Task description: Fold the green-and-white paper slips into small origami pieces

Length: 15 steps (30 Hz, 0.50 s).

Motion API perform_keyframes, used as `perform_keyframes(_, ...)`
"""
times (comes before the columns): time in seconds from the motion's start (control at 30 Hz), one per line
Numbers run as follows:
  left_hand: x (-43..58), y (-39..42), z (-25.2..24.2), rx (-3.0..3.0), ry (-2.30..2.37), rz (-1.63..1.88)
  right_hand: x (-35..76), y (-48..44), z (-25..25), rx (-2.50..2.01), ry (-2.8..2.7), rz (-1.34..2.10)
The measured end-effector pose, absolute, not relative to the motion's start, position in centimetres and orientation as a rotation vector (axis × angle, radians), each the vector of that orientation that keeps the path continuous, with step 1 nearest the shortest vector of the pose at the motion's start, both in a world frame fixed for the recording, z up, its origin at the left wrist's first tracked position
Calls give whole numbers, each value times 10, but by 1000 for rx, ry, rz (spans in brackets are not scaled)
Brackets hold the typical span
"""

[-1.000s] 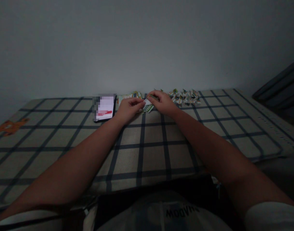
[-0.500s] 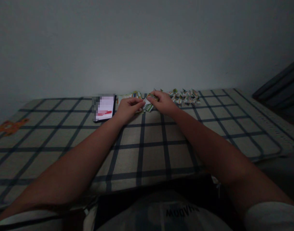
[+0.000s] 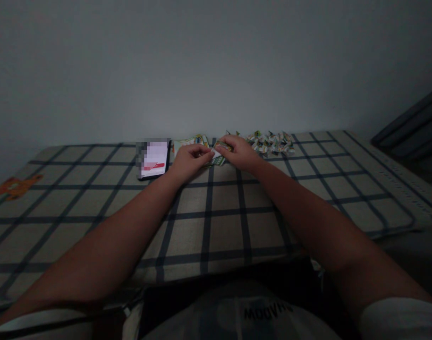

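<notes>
Between my hands is a small piece of printed paper [image 3: 218, 154], white with green print and partly folded. My left hand [image 3: 190, 161] pinches its left side between thumb and fingers. My right hand [image 3: 240, 152] grips the right side, its thumb pressed on top. Just behind my left hand lies a pile of flat printed paper sheets [image 3: 190, 141], partly covered by that hand. To the right of my right hand sit several small folded paper pieces [image 3: 270, 143] in a cluster. The finer folds between my fingertips are hidden.
A phone [image 3: 155, 158] with a lit screen lies left of my left hand. An orange item [image 3: 15, 186] rests at the far left of the checked cloth surface [image 3: 223, 226]. A pale wall [image 3: 216, 66] rises directly behind.
My fingers have shifted slightly on the paper, and its green lower part shows less than before. Both arms stay almost in place.
</notes>
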State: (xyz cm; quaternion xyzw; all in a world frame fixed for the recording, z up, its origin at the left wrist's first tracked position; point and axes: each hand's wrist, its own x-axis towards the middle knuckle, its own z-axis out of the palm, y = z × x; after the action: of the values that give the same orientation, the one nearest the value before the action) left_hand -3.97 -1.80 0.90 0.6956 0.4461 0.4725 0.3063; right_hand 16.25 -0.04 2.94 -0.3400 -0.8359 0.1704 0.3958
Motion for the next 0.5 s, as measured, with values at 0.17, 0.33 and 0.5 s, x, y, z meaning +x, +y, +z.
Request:
perform_keyframes(0.17, -39, -19, 9, 1859, 1190, 1284, 162, -1, 28, -829, -2075, 449)
perform_keyframes(0.33, -36, -22, 13, 1740, 1171, 1452, 153, 5, 19, -799, -1777, 672)
perform_keyframes(0.5, -34, -23, 17, 1541, 1177, 1569, 140, 5, 13, -767, -1617, 1047)
